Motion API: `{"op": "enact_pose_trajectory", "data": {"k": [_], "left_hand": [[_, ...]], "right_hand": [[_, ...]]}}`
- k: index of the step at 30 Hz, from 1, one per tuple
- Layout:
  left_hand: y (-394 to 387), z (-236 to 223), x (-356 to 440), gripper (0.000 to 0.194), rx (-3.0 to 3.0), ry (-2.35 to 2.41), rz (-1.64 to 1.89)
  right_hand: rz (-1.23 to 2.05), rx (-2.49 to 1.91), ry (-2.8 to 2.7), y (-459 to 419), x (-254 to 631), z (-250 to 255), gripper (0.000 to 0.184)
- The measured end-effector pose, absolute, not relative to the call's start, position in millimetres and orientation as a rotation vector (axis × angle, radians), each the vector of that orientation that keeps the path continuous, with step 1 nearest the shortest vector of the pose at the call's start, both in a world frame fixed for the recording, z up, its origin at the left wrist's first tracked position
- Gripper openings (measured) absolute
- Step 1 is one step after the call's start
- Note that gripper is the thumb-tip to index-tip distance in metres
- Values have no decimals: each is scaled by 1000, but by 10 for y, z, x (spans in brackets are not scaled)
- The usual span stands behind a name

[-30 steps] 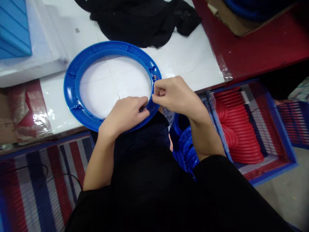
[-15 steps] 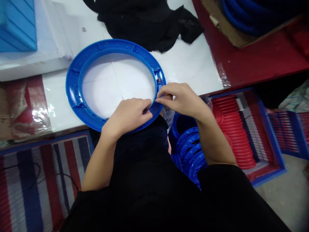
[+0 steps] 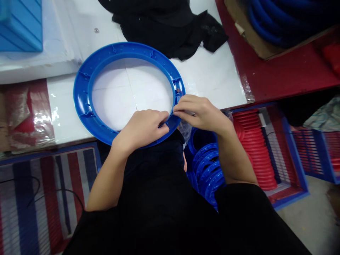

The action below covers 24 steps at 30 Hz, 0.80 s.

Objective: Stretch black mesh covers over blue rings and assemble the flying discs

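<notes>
A blue plastic ring [image 3: 81, 92] lies on the white tabletop, its ribbed channel facing up and its near edge reaching past the table's front. My left hand [image 3: 143, 127] is closed on the near right part of that ring, fingers curled over it and thumb pointing right. At the ring's right side, the thumb and fingertips of my right hand [image 3: 203, 112] are pinched together over the channel. Whatever they hold is too small or hidden to make out. Just above those fingertips, a small brownish part with a bit of red [image 3: 178, 91] sits in the channel.
Black cloth [image 3: 159, 28] lies beyond the ring, near a small metal piece [image 3: 96, 30]. A blue bin [image 3: 21, 26] stands far left. A cardboard box [image 3: 255, 42] of blue rings is at right. Below are stacked blue rings [image 3: 208, 166] and a crate with red rings [image 3: 261, 152].
My right hand has shifted slightly down along the ring, its fingers straighter and still pinched. The left hand keeps its hold. The whole view has moved a little.
</notes>
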<state>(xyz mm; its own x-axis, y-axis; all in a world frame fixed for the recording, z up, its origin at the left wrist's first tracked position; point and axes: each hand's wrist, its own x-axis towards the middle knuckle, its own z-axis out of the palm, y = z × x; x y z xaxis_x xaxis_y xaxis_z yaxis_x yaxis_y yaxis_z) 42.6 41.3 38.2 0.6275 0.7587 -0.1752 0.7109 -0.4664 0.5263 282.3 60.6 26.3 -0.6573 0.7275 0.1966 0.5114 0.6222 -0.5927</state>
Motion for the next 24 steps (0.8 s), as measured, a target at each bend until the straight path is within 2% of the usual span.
{"op": "enact_pose_trajectory", "data": {"k": [5, 12, 24], "left_hand": [[420, 382, 422, 18, 2278, 1142, 122], [427, 385, 426, 18, 2287, 1150, 100], [430, 377, 422, 18, 2280, 1152, 91]], "right_hand": [[837, -1024, -2453, 704, 2782, 362, 16], [1059, -1373, -2363, 758, 2661, 560, 14], [809, -1504, -2448, 696, 2542, 677, 19]]}}
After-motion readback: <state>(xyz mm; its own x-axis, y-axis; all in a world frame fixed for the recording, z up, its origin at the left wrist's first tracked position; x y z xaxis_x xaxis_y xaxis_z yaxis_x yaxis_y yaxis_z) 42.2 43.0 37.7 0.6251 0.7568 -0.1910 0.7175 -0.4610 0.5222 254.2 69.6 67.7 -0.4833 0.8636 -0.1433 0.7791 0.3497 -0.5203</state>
